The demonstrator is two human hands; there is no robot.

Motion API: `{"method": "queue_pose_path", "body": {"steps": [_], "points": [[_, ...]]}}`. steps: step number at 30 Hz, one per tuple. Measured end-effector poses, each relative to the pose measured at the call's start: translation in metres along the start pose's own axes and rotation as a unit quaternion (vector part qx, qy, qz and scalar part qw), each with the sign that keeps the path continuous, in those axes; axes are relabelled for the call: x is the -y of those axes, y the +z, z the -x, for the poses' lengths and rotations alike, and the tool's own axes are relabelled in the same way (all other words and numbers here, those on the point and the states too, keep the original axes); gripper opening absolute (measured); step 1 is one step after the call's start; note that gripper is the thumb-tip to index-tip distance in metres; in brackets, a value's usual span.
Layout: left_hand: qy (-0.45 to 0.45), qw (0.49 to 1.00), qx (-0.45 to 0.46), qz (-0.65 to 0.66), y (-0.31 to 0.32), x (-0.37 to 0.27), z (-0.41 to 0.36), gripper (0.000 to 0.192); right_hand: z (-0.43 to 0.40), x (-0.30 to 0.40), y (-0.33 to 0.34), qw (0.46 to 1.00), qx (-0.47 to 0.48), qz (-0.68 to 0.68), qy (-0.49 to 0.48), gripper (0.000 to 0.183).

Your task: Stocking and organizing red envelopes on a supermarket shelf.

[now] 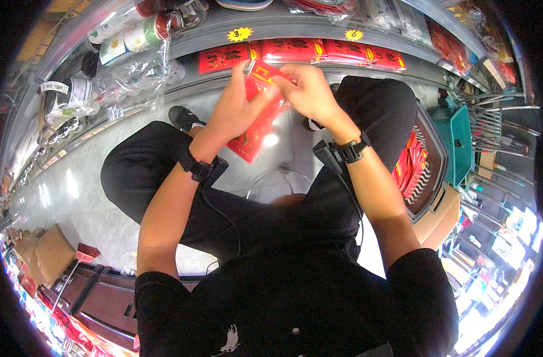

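Between my hands is a flat red packet (253, 134) with gold and dark printing, in a glossy clear wrapper. My left hand (235, 105) grips its left edge, thumb lying across the front. With bent fingers, my right hand (309, 89) pinches the packet's upper right part; the exact fingertip contact is partly hidden. Just beyond my hands, similar red packets (294, 50) lie in a row of stacks on the lowest shelf. To my right, a dark brown basket (436, 178) holds more red packets (410, 165).
Wrapped cups (133, 40) and clear plastic packaging (133, 71) crowd the shelf at upper left. A teal basket (460, 147) stands beyond the brown one, near metal rods (499, 134). Behind me on the left are a cardboard box (52, 254), a red-headed broom (87, 253) and brown bins (106, 303).
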State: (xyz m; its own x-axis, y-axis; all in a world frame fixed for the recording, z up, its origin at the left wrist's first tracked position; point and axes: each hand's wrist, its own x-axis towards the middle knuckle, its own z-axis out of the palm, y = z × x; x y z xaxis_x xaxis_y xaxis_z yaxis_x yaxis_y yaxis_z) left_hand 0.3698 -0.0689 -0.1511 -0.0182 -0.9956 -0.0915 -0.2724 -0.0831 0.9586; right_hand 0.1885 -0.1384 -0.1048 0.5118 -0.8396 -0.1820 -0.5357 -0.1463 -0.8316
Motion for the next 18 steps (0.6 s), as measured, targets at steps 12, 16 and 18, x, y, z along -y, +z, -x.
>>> {"method": "queue_pose_path", "body": {"steps": [12,16,18], "points": [[0.064,0.983,0.016,-0.169,-0.002,-0.004,-0.010,0.088,-0.019,-0.068,0.020,0.978,-0.124,-0.169,0.006,0.020],[0.019,0.973,0.067,-0.218,-0.007,0.031,-0.013,0.077,-0.021,-0.076,0.028,0.966,-0.059,-0.230,0.100,0.021],[0.038,0.973,0.044,-0.224,-0.008,0.045,-0.011,0.074,-0.023,-0.071,0.029,0.959,-0.031,-0.232,0.157,0.021]]}}
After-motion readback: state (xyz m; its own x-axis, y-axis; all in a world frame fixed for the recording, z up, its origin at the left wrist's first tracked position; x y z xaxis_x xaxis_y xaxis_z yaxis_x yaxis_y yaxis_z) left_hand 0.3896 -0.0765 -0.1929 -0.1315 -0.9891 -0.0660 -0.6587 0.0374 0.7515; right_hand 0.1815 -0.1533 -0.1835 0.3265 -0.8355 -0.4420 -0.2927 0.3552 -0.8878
